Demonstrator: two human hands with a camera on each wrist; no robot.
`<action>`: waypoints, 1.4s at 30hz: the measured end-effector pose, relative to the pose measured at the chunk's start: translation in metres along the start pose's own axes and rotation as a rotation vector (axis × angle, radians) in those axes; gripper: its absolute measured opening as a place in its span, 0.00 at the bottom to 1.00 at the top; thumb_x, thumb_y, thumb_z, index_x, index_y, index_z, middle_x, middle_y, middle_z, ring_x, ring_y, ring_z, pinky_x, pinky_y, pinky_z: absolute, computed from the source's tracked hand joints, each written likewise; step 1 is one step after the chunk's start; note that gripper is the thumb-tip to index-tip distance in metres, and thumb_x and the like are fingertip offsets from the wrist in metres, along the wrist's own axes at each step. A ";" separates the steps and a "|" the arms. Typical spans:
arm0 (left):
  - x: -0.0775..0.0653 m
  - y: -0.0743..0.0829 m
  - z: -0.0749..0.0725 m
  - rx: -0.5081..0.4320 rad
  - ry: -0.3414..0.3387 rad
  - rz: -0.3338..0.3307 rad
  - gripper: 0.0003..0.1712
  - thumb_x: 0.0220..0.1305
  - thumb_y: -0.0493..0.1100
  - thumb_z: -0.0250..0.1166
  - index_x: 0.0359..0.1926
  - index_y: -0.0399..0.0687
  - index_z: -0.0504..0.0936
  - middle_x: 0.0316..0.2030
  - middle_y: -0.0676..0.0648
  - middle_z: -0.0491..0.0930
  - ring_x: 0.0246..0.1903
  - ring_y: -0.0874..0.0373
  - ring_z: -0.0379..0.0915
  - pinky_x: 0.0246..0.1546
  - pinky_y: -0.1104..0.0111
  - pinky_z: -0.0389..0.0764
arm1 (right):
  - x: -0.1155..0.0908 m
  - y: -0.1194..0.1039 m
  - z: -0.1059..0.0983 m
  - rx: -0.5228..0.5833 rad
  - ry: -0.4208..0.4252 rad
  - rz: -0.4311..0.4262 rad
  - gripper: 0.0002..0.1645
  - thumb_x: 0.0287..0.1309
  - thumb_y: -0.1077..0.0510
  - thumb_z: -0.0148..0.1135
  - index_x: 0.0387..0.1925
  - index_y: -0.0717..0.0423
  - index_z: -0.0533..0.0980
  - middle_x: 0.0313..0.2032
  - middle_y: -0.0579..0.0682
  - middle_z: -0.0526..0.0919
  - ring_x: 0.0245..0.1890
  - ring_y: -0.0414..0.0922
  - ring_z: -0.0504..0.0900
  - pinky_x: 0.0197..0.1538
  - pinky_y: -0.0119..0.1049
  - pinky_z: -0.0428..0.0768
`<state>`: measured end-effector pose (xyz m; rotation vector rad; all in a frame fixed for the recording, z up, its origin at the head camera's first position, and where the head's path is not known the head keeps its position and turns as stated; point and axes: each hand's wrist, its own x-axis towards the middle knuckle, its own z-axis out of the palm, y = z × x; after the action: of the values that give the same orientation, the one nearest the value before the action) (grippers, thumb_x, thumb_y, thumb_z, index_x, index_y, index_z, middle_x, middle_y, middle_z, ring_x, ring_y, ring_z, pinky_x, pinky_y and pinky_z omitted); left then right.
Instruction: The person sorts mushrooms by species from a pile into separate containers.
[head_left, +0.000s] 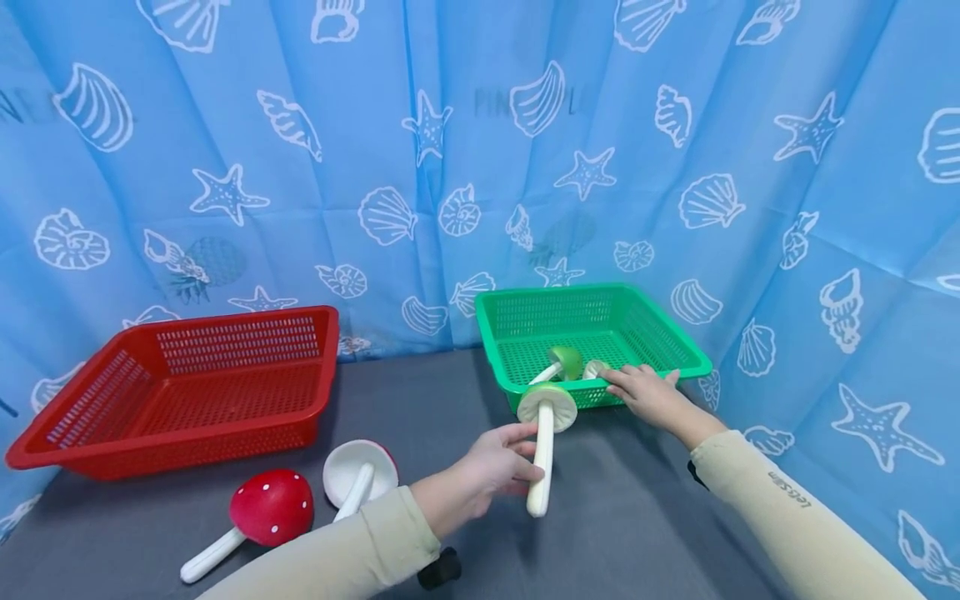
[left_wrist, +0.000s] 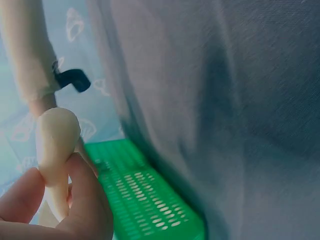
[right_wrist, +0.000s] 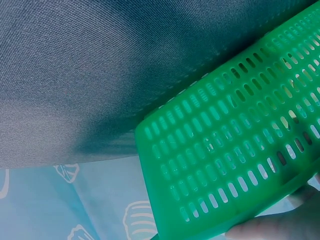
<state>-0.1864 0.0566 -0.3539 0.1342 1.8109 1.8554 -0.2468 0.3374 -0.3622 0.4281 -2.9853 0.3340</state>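
Note:
My left hand (head_left: 491,471) pinches the pale stem of a toy mushroom (head_left: 546,450), its green cap tilted up beside the near rim of the green basket (head_left: 498,367). In the left wrist view, thumb and fingers close round that stem (left_wrist: 59,135). My right hand (head_left: 648,396) reaches over the basket's near rim, fingers extended, fingertips right at a small white mushroom (head_left: 595,368) inside. Another green-capped mushroom (head_left: 567,362) lies next to it. The right wrist view has the basket's slotted wall (right_wrist: 215,145) in front, with part of the right hand (right_wrist: 285,220) at the rim.
On the left stands a red basket (head_left: 187,442). Before it lie a red mushroom with white dots (head_left: 272,507) and another red-capped one (head_left: 352,471) showing its white underside, partly behind my left sleeve. A blue shell-patterned curtain (head_left: 450,167) hangs behind the grey table (head_left: 420,400).

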 end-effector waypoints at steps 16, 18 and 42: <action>0.029 0.037 -0.006 -0.053 0.041 0.028 0.35 0.60 0.24 0.60 0.69 0.42 0.67 0.56 0.38 0.76 0.42 0.48 0.80 0.45 0.58 0.80 | -0.003 0.004 0.003 0.009 0.003 -0.015 0.21 0.70 0.58 0.52 0.59 0.62 0.74 0.50 0.66 0.77 0.50 0.69 0.70 0.48 0.85 0.41; 0.033 0.039 -0.007 -0.062 0.047 0.030 0.35 0.61 0.24 0.60 0.69 0.42 0.67 0.56 0.38 0.76 0.42 0.48 0.80 0.45 0.58 0.80 | -0.003 0.003 0.003 0.014 0.000 -0.008 0.21 0.70 0.58 0.52 0.60 0.62 0.73 0.50 0.67 0.77 0.51 0.69 0.70 0.49 0.85 0.40; 0.079 0.065 -0.013 -0.138 0.163 0.030 0.35 0.62 0.25 0.59 0.69 0.45 0.67 0.62 0.39 0.72 0.49 0.45 0.78 0.50 0.57 0.78 | 0.000 0.000 0.001 0.012 0.005 0.004 0.21 0.71 0.57 0.51 0.60 0.60 0.73 0.50 0.65 0.77 0.50 0.68 0.70 0.50 0.84 0.41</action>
<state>-0.2786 0.0824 -0.3160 -0.0418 1.7875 2.0573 -0.2464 0.3371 -0.3632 0.4222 -2.9817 0.3522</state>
